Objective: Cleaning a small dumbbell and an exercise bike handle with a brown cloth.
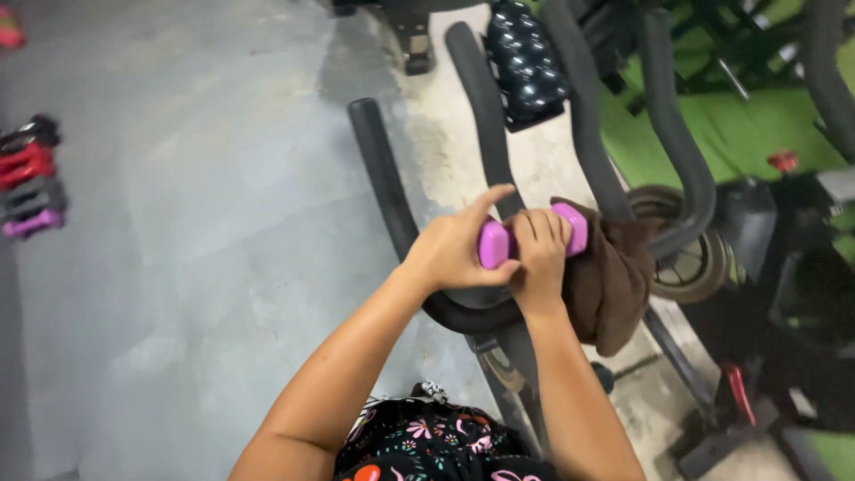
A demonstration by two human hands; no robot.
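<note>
Right hand (537,258) clenched around middle of small pink dumbbell (495,242), brown cloth (614,285) bunched beneath. Left hand (452,254) touching dumbbell's near end, forefinger extended, others curled. Beyond, black exercise-bike handlebars (383,169); far left, coloured dumbbells (28,174) on grey floor (196,223).

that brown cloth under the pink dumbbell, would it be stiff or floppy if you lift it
Probably floppy: the brown cloth sags in soft folds off the handlebar. It looks thick, so likely light yet grippy. The right hand grips the pink dumbbell against it, with the left hand alongside.
</note>
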